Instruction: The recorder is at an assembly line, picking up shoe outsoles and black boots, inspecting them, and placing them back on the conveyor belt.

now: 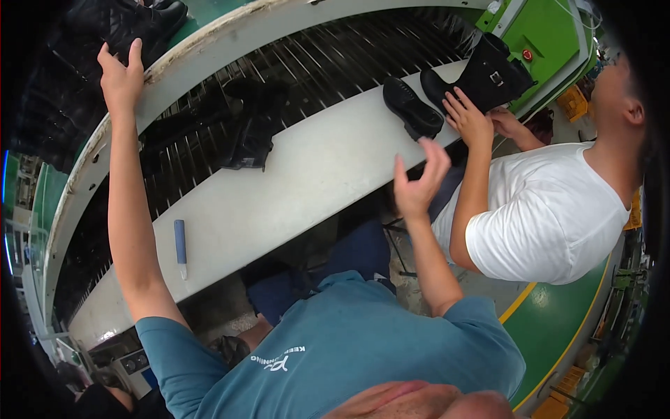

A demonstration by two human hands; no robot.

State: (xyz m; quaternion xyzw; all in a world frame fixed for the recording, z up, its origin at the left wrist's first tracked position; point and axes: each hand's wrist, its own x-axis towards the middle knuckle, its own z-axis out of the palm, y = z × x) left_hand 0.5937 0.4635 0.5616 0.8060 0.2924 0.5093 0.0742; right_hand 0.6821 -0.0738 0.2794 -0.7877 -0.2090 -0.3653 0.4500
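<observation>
My left hand (124,78) reaches up to the curved rim of the upper shelf, thumb and a finger stretched apart. Right by its fingertips are black boots (112,24) on that shelf; I see nothing held, though part of the hand is hidden. My right hand (422,183) hovers over the near edge of the white worktop (307,164), slightly blurred, fingers spread and holding nothing. Just beyond its fingertips a black shoe-like piece (412,108) lies on the worktop, a dark sole facing up.
A co-worker in a white shirt (537,216) at right handles a black buckled boot (488,77). Black boots (251,133) lie on the metal rods behind the worktop. A blue-handled tool (181,244) rests at left. A green machine panel (541,52) with a red button stands far right.
</observation>
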